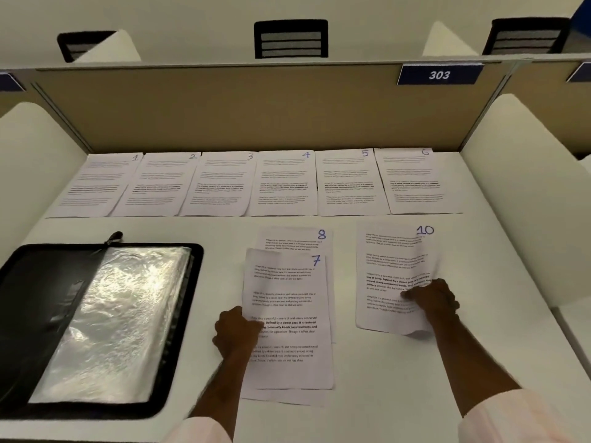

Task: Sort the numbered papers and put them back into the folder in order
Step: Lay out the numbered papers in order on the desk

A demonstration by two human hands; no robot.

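Most of sheet 8 lies hidden under sheet 7, and so does another sheet, whose number cannot be seen. The printed lines are too small to read. The picture's left edge cuts the folder.

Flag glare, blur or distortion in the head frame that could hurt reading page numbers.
Head view: strong glare on the folder's plastic sleeve; wide-angle bowing of the partition; back row body text soft, numbers 1 to 6 faint but readable; sheet 7, sheet 8, sheet 10 numbers clear.
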